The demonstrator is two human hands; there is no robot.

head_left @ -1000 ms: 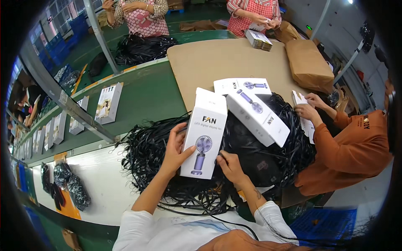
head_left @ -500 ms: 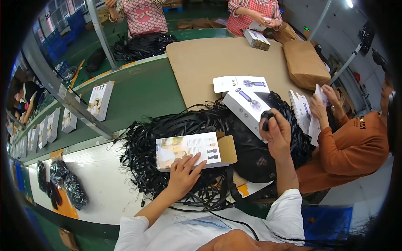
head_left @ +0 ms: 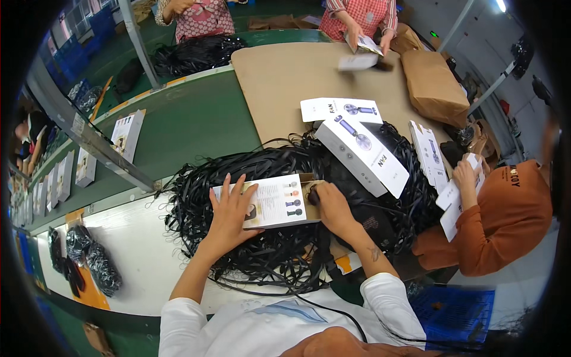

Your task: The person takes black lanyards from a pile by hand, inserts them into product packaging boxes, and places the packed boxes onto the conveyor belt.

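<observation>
Landmark: open white carton (head_left: 270, 201), lying flat on its side atop a heap of black straps (head_left: 238, 250), open end to the person's right.

- Left hand (head_left: 229, 214): fingers spread apart, palm pressed flat on the carton's left half, holding it down against the heap.
- Right hand (head_left: 332, 208): at the carton's open right end, fingers curled together around a small dark item (head_left: 311, 196) at the flap; what the item is cannot be told.
- Heap of black straps: under and all around the carton, spilling toward the person and off to the right.
- White table surface (head_left: 137, 262): left of the carton, nearer the person, beneath the heap's edge.
- Second white carton (head_left: 361, 154): just beyond the open carton, to its right, lying aslant on the heap, closed.
- Flat white carton (head_left: 339, 110): farther behind it, on the brown cardboard sheet (head_left: 285, 77).
- Co-worker in an orange top (head_left: 505, 220): well right of the carton, holding white cartons (head_left: 455, 199).
- Green belt (head_left: 190, 125): beyond and left of the carton; an upright white box (head_left: 128, 134) stands on it.
- Two people in checked tops (head_left: 199, 18): farthest, across the belt.
</observation>
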